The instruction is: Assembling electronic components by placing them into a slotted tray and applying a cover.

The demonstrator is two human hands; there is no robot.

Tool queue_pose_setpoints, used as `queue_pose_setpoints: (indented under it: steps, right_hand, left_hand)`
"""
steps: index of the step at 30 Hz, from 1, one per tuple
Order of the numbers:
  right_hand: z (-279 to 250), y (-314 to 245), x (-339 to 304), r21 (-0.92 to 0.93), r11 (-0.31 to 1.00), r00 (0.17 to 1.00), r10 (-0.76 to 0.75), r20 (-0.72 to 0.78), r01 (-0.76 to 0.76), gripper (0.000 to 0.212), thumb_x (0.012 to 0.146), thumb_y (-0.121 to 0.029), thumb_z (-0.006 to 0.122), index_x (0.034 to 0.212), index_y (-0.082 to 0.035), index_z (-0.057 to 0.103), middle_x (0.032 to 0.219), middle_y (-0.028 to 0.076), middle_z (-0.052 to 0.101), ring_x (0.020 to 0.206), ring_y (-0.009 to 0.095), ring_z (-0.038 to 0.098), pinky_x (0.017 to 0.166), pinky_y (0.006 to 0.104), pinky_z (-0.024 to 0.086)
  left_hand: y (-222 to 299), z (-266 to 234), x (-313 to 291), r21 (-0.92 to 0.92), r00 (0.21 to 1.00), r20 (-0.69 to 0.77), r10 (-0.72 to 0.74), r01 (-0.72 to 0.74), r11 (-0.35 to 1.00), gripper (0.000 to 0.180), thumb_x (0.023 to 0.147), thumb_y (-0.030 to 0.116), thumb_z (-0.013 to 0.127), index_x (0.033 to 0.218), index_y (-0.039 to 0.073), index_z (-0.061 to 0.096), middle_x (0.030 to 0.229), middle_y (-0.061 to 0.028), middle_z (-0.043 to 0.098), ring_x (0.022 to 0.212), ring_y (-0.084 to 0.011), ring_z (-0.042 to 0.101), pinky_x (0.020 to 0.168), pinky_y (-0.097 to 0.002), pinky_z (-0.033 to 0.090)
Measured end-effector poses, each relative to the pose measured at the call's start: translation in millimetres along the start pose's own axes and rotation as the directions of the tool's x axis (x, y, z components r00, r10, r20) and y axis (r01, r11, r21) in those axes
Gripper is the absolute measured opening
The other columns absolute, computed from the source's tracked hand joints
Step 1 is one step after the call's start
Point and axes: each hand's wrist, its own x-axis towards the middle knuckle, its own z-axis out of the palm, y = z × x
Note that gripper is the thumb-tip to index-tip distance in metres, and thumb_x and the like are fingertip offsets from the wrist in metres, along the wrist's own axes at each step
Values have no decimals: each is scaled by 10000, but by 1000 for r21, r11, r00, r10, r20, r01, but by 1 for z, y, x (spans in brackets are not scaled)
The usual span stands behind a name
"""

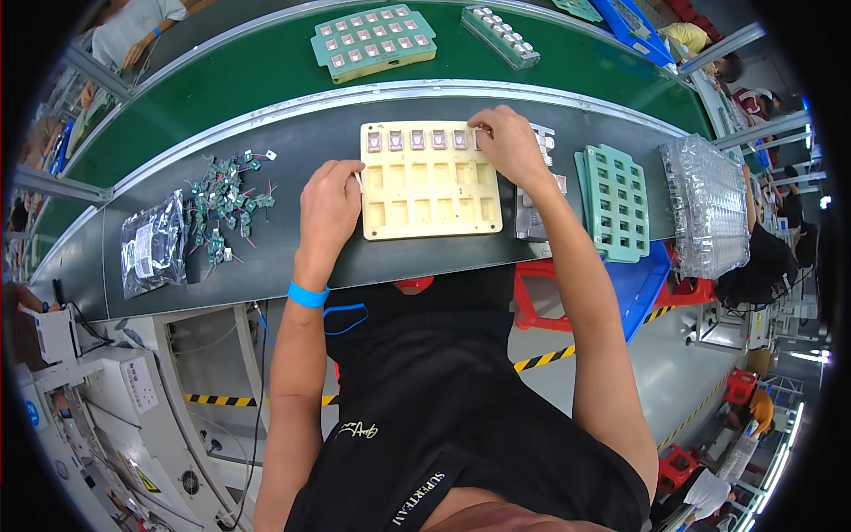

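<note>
1. On the dark table point(266, 257) in front of the person lies a cream tray point(430, 182) of square pockets, set squarely between both hands.
2. Filling the tray's top row appears to be the step in hand: five pockets there hold small pinkish square parts point(417, 139), while the two rows below are bare.
3. At the top right corner, the right hand point(510, 142) rests with its fingers curled down over the last pocket of that row; whether they pinch a part cannot be told.
4. Against the tray's left edge, the left hand point(328, 208) lies with its fingers bent together, seemingly steadying it and holding nothing visible.
5. Seating a part likely calls for lining it up square with its pocket.
6. Left of the tray lies a loose heap of small green wired boards point(226, 204) beside a plastic bag point(152, 244); to the right are a green grid tray point(613, 202) and clear blister trays point(707, 204).
</note>
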Motion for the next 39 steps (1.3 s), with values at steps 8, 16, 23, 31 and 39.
queue_pose_setpoints:
  steps: [8,16,23,31,39]
  right_hand:
    - [-9,-5,13,7,997,988,81,135,-83,179,845,-116,602,959,-43,719,928,161,696,853,340,666,781,412,526]
    - [4,-1,3,-91,994,998,63,4,-62,187,871,-96,585,971,-49,735,979,176,702,856,364,668,801,464,526]
    - [-66,5,-35,124,981,906,185,-381,-148,209,918,-126,605,1073,-24,702,904,173,693,737,289,660,708,379,521]
    - [-76,63,-101,147,928,933,355,-58,-343,374,848,-54,614,1212,22,569,1097,178,677,851,245,669,790,347,529]
    - [-72,55,-113,87,925,929,367,44,-369,420,798,-28,650,1209,-13,565,1086,177,618,911,315,636,865,371,513]
  left_hand:
    - [-1,13,10,-28,999,-22,33,-33,999,145,890,39,562,931,-4,695,897,-160,638,818,-359,633,733,-439,509]
    - [3,29,15,32,990,-36,133,-132,991,120,863,47,609,903,8,715,886,-134,615,871,-318,603,777,-419,500]
    - [8,15,21,193,978,34,207,-209,959,125,822,56,626,848,42,748,861,-123,620,832,-312,578,754,-409,504]
    - [9,16,30,215,974,148,169,-198,956,108,831,28,608,860,11,711,835,-138,595,825,-325,583,755,-422,498]
    - [20,14,25,148,998,60,18,-27,989,117,871,47,587,951,21,669,898,-148,637,878,-348,601,766,-447,483]
